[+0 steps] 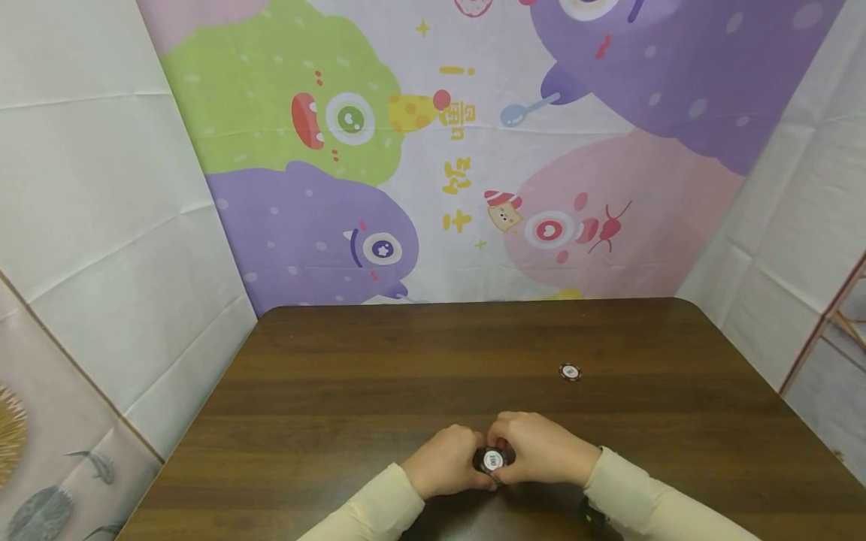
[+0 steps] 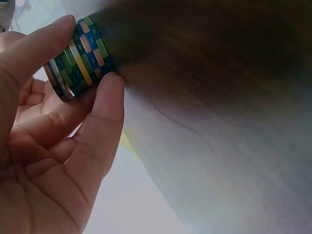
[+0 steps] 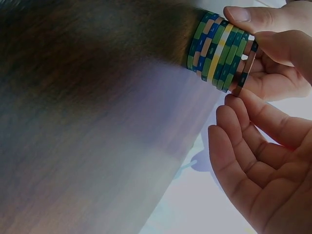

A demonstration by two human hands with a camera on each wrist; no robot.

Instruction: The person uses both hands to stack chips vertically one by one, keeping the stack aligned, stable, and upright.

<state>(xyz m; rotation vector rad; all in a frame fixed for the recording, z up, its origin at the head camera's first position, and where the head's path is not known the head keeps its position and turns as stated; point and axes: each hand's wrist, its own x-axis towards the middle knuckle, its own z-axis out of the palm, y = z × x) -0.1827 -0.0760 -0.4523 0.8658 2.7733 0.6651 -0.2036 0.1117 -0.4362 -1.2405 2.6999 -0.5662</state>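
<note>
A short stack of poker chips (image 1: 494,460) stands on the table between both hands, near its front edge. The wrist views show its edges in green, blue and yellow (image 3: 219,51). My left hand (image 1: 448,460) holds the stack from the left, with fingertips (image 2: 109,92) low on its side. From the right, my right hand (image 1: 541,449) pinches the top poker chip (image 3: 247,68) between thumb and finger. That chip has a dark and pinkish edge and sits slightly apart from the stack, with a narrow gap below it.
A single poker chip (image 1: 570,372) lies flat on the brown wooden table (image 1: 338,376), farther back and to the right. Behind the table hangs a cloth with cartoon monsters (image 1: 379,248). White cloth panels (image 1: 135,203) stand along both sides.
</note>
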